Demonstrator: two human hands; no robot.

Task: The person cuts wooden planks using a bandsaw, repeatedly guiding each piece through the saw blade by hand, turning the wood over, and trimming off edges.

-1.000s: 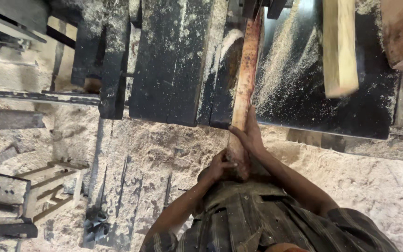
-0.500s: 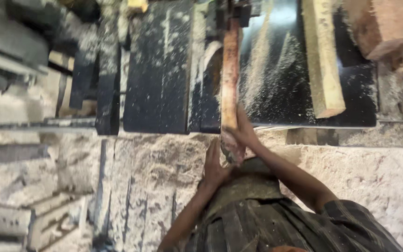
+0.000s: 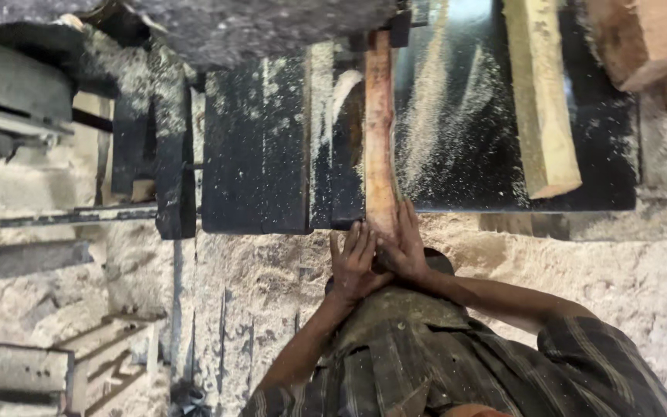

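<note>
I'm feeding the reddish plank point(image 3: 378, 131) along the saw table point(image 3: 256, 147). My left hand point(image 3: 353, 262) and right hand point(image 3: 404, 249) press flat against its end. Next calls for steady, straight pushing.

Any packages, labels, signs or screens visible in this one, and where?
None in view. Only the dark saw table dusted with sawdust, the reddish wood strip that the left hand and right hand press at its near end, and a pale plank lying to the right.
</note>
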